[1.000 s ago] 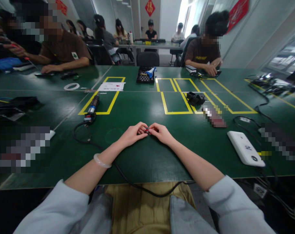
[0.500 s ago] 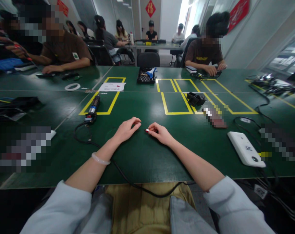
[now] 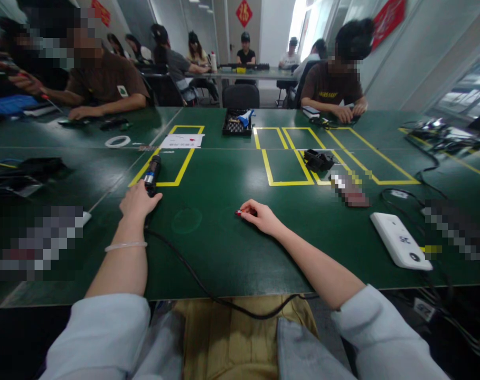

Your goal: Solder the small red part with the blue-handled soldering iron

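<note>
At the left, my left hand (image 3: 139,199) has its thumb spread wide, and its fingers reach the near end of a corded cylindrical tool (image 3: 153,168). That tool is black with silver and blue bands, and lies partly over a yellow tape outline. My hand covers its near end, so the exact contact is hidden. Near the middle of the table, my right hand (image 3: 261,216) pinches a small red and white piece (image 3: 238,213) between thumb and fingertips, low over the green surface. The piece is too small to name.
A black cord (image 3: 192,274) runs from the left to the front edge. To the right are a black bracket-like part (image 3: 319,160) and a white power bank (image 3: 400,241). Farther back stand a black tray (image 3: 237,126) and a paper sheet (image 3: 183,141). Co-workers sit across the table.
My left hand has moved left from the middle to the near end of the cylindrical tool. My right hand stays in place with the small red and white piece.
</note>
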`<action>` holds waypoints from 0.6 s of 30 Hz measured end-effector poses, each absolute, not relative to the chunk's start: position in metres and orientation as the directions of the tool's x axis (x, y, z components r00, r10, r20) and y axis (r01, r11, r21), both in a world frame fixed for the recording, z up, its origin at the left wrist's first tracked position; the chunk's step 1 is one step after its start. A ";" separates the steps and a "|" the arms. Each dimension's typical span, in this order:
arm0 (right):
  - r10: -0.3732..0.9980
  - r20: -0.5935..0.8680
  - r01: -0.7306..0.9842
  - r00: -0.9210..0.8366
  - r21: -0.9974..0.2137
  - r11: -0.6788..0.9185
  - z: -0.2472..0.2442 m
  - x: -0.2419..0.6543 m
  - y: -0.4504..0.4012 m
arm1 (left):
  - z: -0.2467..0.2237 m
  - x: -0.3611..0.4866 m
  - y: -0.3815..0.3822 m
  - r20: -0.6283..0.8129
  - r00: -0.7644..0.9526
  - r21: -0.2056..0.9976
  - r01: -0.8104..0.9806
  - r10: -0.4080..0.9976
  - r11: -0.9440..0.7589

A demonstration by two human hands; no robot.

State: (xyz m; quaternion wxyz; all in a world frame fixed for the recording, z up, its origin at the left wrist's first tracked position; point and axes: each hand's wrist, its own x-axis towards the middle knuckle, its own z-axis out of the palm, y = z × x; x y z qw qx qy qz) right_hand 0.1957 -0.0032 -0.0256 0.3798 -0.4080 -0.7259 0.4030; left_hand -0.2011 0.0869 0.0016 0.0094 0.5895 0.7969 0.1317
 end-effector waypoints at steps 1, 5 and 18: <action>0.898 0.234 0.297 -0.374 -0.887 0.354 -0.026 0.196 -0.003 | 0.002 -0.201 0.088 0.136 -0.301 0.203 0.941 0.944 0.270; 0.895 0.279 0.324 -0.349 -0.859 0.395 -0.028 0.196 -0.002 | 0.006 -0.190 0.088 0.149 -0.259 0.204 0.952 0.954 0.227; 0.923 0.248 0.291 -0.295 -0.896 0.334 -0.034 0.195 0.002 | 0.004 -0.116 0.065 0.207 -0.163 0.200 0.972 0.965 0.122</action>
